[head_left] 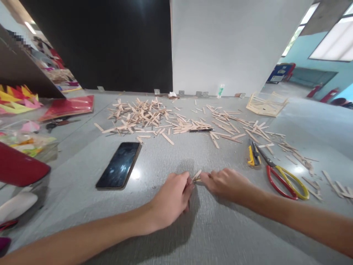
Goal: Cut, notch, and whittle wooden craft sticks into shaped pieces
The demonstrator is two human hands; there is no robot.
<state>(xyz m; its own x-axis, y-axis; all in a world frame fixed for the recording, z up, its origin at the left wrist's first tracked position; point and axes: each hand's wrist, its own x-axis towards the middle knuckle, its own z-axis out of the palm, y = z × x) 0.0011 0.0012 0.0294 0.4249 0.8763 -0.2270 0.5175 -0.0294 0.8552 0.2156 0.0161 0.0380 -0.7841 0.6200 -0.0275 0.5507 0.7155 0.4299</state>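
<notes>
Wooden stick | pinched at both ends between left hand and right hand, just above the table, seemingly for control | phone beyond left hand | scissors beside right hand | stick pile further ahead.

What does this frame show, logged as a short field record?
surface: grey table
left hand: pinching small wooden craft stick
right hand: pinching the same stick
left of hands: black smartphone, lying flat
right of hands: red-and-yellow-handled scissors, yellow utility knife
behind: scattered pile of wooden sticks, wooden stick frame
</notes>
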